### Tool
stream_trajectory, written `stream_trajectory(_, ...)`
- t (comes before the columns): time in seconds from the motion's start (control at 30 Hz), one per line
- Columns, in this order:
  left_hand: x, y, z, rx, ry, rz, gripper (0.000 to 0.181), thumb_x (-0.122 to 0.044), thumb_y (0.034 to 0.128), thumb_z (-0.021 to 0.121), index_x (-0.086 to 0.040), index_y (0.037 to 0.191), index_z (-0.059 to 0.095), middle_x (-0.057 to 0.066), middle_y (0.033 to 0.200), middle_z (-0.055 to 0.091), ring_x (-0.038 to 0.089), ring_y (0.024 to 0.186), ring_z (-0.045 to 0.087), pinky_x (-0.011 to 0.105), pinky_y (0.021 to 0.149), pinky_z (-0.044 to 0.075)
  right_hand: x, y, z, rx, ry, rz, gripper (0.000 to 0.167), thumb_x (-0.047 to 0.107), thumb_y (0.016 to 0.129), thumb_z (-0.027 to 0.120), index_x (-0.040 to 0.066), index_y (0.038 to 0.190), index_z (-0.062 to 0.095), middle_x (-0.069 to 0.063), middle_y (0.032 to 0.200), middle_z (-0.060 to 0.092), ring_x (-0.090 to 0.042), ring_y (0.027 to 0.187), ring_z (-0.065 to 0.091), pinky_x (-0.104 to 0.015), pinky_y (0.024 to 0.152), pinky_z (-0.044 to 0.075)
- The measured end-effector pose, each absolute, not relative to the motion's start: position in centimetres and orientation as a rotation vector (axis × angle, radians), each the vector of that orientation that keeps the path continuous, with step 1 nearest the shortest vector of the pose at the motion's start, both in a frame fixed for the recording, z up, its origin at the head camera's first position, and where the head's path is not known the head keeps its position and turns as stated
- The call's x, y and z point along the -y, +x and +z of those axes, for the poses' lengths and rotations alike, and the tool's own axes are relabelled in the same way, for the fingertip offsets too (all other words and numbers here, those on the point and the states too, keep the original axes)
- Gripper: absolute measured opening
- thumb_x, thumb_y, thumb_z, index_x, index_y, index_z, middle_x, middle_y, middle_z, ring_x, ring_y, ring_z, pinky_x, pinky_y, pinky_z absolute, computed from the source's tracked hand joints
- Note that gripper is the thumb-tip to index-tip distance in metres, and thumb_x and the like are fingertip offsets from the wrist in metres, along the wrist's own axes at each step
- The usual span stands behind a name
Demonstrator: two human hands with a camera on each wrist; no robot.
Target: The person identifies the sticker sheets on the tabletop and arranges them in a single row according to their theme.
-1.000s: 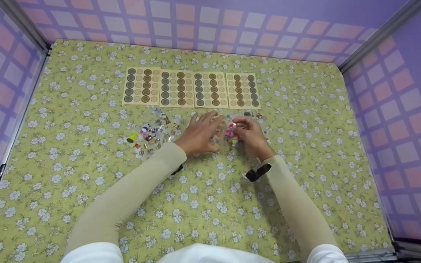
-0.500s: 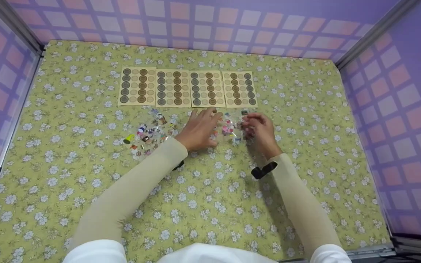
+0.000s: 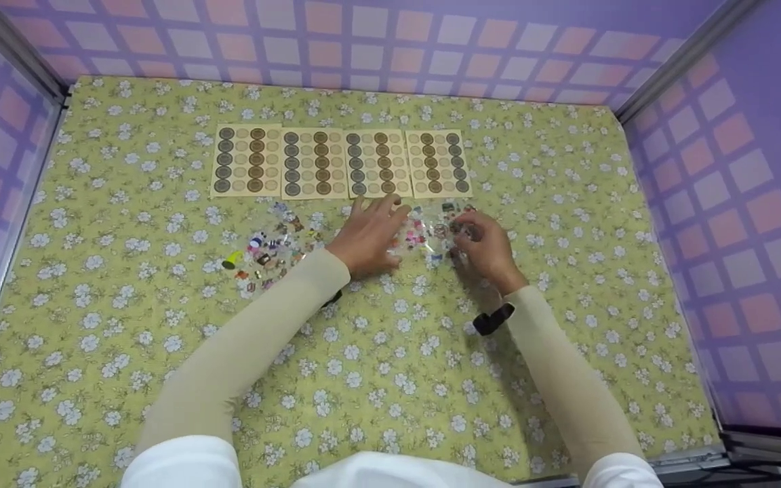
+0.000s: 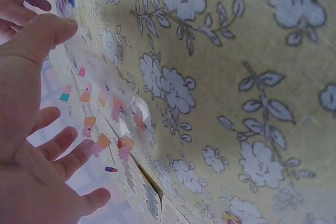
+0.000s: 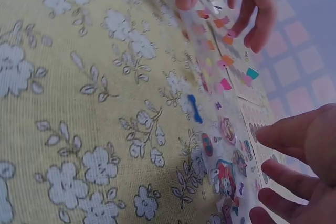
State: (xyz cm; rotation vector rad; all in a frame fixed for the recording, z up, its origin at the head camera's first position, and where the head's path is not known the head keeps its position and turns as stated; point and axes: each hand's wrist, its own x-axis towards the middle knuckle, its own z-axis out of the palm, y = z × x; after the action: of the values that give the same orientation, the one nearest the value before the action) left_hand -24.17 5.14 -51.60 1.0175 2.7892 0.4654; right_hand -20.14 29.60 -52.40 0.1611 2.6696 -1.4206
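Clear plastic sheets printed with small coloured cartoon stickers lie on the cloth, one spread (image 3: 431, 234) between and beside my hands. My left hand (image 3: 369, 237) is over it with fingers spread; in the left wrist view, pink and orange figure stickers (image 4: 116, 111) show by its fingertips. My right hand (image 3: 489, 251) is at the right end of the stickers, fingers loosely bent. In the right wrist view its fingers (image 5: 289, 179) are apart beside the dog-figure stickers (image 5: 226, 177), with no grip visible. Part of the sheet is hidden under both hands.
Several cream sheets with rows of brown, grey and pale circles (image 3: 310, 192) lie side by side behind the hands. More scattered stickers (image 3: 265, 257) lie left of my left forearm, with a yellow-green horn shape (image 3: 231, 260). Purple checked panels (image 3: 390, 41) border the flowered cloth (image 3: 390, 379).
My right hand has moved right from the pink stickers to the sheet's right end, and the sticker area beside it is more exposed. My left hand stays nearly in place.
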Motion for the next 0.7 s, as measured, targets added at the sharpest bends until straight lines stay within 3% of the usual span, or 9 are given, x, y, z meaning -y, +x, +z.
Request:
stream_trajectory(0.23,-5.60,-24.58,-51.67,-2.764,1.014,0.301,0.098,-0.049,0.0737,0.077,-0.016,0.152,0.027,0.012,0.157,0.025,0.031,0.145,0.026,0.066,0.116,0.016,-29.40,-20.24,-52.99,-2.749,0.056,-1.164,0.043,0.006,0.091,0.064,0.006,0.134,0.057,-0.011,0.158,0.031,-0.028,0.144,0.032,-0.044,0.107,0.044)
stream_trajectory(0.47,-5.67,-24.61,-51.74,-2.667,0.977,0.266,0.106,-0.056,0.0744,0.075,-0.014,0.155,0.019,0.013,0.163,0.009,0.035,0.151,0.008,0.064,0.118,0.009,-28.99,-19.89,-53.39,-2.873,-0.022,-0.825,0.047,0.016,0.092,0.065,0.011,0.137,0.056,-0.015,0.154,0.037,-0.037,0.140,0.036,-0.052,0.110,0.038)
stream_trajectory(0.7,-5.67,-24.39,-52.03,-2.613,1.042,0.235,0.081,-0.050,0.0912,0.060,-0.012,0.153,0.026,0.011,0.163,0.012,0.034,0.151,0.011,0.055,0.122,0.011,-28.84,-19.85,-53.40,-2.937,-0.034,-0.716,0.046,0.018,0.090,0.067,0.013,0.135,0.058,-0.014,0.151,0.041,-0.038,0.137,0.039,-0.054,0.109,0.038)
